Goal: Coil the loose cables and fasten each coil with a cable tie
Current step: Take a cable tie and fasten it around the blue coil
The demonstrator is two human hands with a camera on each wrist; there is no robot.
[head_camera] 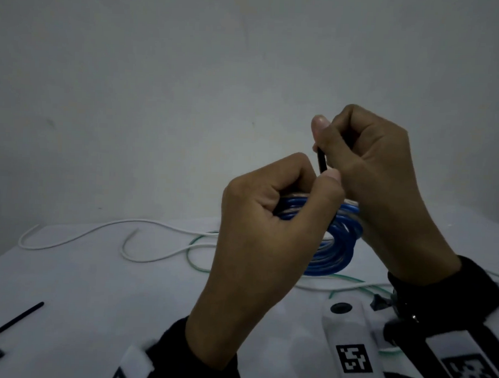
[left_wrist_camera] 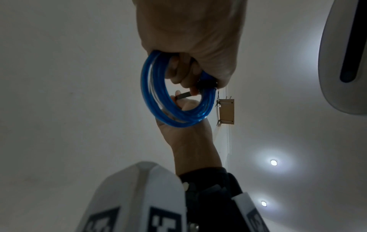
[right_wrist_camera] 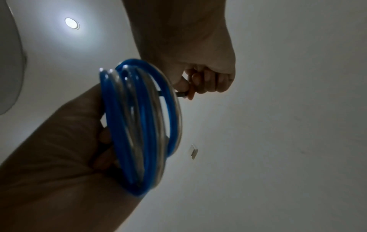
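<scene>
Spare black plastic cable ties lie near left on the white desk, left hand fingers clamped on blue coiled cable held above it, right hand fingers pinching a black cable tie, loose white cable farther left.

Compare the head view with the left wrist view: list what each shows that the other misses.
Only the head view shows the table with the loose white cable, the green cable and spare black cable ties. Only the left wrist view shows ceiling lights and a wall box. Both show the left hand gripping the blue coil while the right hand pinches the black cable tie.
</scene>
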